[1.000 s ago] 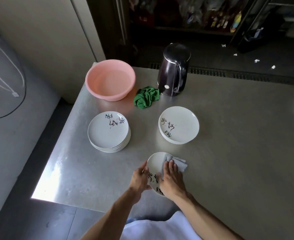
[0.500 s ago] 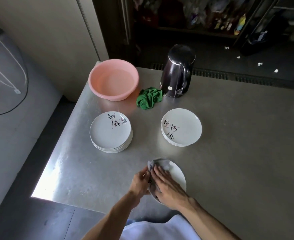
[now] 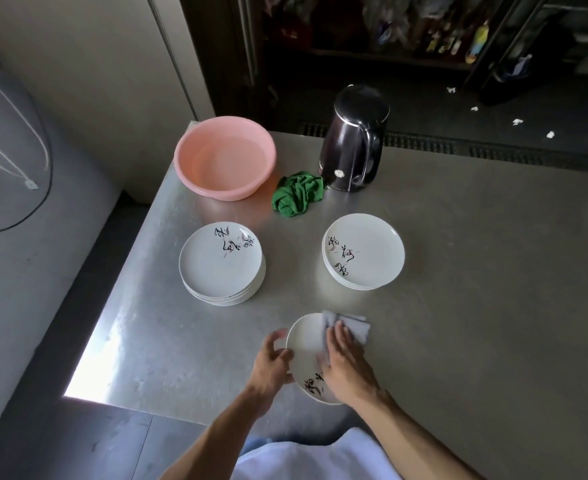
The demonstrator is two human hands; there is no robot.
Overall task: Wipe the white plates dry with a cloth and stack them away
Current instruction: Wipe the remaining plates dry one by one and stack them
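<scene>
A white plate (image 3: 306, 344) with black brush lettering lies on the steel table near its front edge. My left hand (image 3: 273, 363) grips the plate's left rim with curled fingers. My right hand (image 3: 346, 362) lies flat on a pale grey cloth (image 3: 353, 325), pressing it onto the right side of the plate. Further back stand two stacks of matching plates: a taller stack (image 3: 221, 263) on the left and a lower stack (image 3: 363, 251) on the right.
A pink basin (image 3: 225, 157) sits at the back left corner of the table (image 3: 476, 289). A dark kettle (image 3: 353, 140) stands behind the right stack, a crumpled green cloth (image 3: 297, 192) beside it. The table's left edge drops to a dark floor.
The cloth under my right hand has swept from the plate's left side, by my left hand, to its upper right, baring the lettering again. The left hand stays on the rim.
</scene>
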